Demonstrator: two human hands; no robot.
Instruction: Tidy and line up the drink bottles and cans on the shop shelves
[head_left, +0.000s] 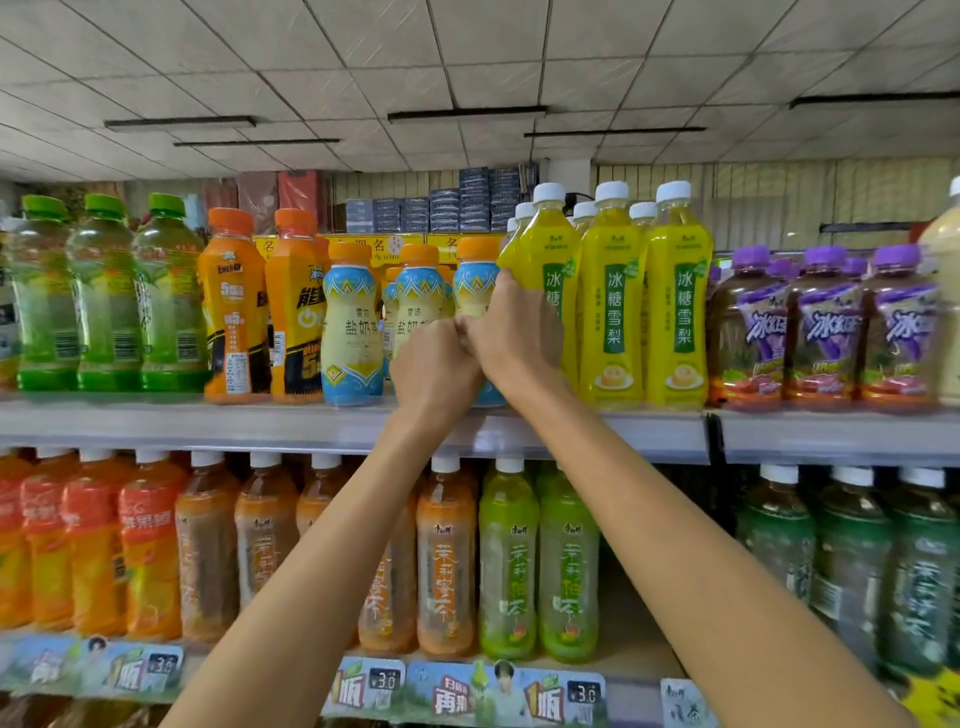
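At the upper shelf (311, 423) front edge, a blue-and-cream bottle (475, 291) is gripped by both hands, left hand (434, 371) and right hand (514, 332), fingers closed around it; straightening step judged underway; next, label squared forward beside the yellow bottles (613, 306)

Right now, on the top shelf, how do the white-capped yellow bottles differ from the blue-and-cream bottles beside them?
The yellow bottles are taller than the blue-and-cream bottles. The yellow bottles have white caps, the blue-and-cream bottles orange caps. The yellow bottles show clear yellow drink behind green labels; the blue-and-cream bottles are fully wrapped. Both stand upright on the top shelf.
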